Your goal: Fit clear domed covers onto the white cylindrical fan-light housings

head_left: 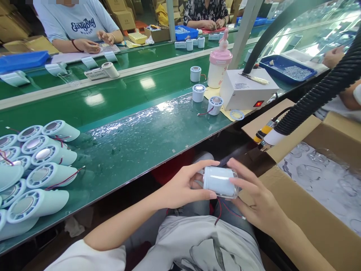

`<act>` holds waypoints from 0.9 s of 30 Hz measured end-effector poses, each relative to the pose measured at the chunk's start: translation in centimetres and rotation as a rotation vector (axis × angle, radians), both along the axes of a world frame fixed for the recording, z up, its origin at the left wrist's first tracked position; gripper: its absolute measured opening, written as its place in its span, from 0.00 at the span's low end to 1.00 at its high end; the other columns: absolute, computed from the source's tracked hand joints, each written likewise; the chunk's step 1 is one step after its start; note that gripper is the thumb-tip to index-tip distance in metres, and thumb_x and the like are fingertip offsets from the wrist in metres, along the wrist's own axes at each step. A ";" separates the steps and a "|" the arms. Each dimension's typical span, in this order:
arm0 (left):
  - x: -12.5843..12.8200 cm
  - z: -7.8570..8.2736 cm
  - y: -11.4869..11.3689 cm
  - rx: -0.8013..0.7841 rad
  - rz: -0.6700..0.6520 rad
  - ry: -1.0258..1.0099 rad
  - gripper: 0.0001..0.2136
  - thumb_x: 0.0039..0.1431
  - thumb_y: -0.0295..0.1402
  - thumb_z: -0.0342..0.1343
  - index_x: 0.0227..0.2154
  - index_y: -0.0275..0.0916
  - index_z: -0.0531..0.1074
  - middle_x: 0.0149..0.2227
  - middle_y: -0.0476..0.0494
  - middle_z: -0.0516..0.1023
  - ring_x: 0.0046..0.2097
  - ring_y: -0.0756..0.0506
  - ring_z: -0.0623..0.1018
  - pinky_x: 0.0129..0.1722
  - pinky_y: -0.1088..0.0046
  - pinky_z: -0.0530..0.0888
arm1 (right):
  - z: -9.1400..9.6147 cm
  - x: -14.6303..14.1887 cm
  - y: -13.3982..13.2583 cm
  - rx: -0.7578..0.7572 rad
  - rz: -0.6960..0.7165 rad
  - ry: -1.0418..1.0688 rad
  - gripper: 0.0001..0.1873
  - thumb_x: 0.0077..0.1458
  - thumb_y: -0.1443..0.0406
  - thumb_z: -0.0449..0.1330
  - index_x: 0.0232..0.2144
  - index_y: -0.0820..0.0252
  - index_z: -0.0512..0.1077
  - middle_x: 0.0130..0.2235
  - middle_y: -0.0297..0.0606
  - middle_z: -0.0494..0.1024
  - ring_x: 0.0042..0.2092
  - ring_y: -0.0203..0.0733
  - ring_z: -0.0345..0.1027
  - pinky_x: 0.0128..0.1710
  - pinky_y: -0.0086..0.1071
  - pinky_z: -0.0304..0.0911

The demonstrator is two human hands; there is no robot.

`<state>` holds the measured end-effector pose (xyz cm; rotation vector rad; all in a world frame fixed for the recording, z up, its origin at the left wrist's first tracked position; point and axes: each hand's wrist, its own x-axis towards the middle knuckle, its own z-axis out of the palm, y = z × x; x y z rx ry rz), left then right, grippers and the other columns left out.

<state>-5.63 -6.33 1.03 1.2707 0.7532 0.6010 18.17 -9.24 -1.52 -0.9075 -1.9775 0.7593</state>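
A pale blue cylinder part (219, 181) inside a clear plastic cover lies sideways over my lap, below the bench edge. My left hand (184, 186) grips its left end, thumb on top and fingers beneath. My right hand (255, 201) is closed around its right end, where the clear cover sits. Red and dark wires (218, 212) hang from the part down onto my trousers.
Several similar pale blue parts (39, 171) with red wires lie piled at the bench's left. Three more (214, 105) stand by a white box (248, 90) and a pink bottle (218, 67). A cardboard box (304, 214) of clear covers and a black hose (318, 98) are at right. Other people sit opposite.
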 end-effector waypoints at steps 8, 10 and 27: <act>-0.5 0.3 0.3 0.049 -0.072 -0.041 0.37 0.50 0.29 0.68 0.63 0.48 0.61 0.58 0.40 0.69 0.53 0.41 0.74 0.53 0.63 0.73 | 0.3 -0.5 -0.1 -0.826 0.105 0.515 0.23 0.56 0.58 0.66 0.54 0.37 0.71 0.52 0.32 0.78 0.51 0.42 0.74 0.47 0.31 0.73; -0.5 0.0 0.2 -0.032 -0.084 -0.070 0.37 0.53 0.28 0.66 0.64 0.48 0.59 0.57 0.39 0.71 0.52 0.42 0.76 0.51 0.64 0.75 | 0.3 -0.6 -0.1 -0.857 0.045 0.513 0.23 0.51 0.59 0.70 0.51 0.39 0.74 0.49 0.32 0.81 0.48 0.42 0.75 0.46 0.29 0.73; 0.1 -1.3 1.3 -0.230 -0.121 -0.212 0.37 0.50 0.26 0.67 0.63 0.46 0.61 0.53 0.38 0.75 0.48 0.44 0.78 0.46 0.69 0.75 | 0.5 0.0 0.2 -0.929 -0.088 0.453 0.27 0.42 0.56 0.74 0.48 0.46 0.78 0.45 0.35 0.82 0.45 0.45 0.75 0.43 0.31 0.73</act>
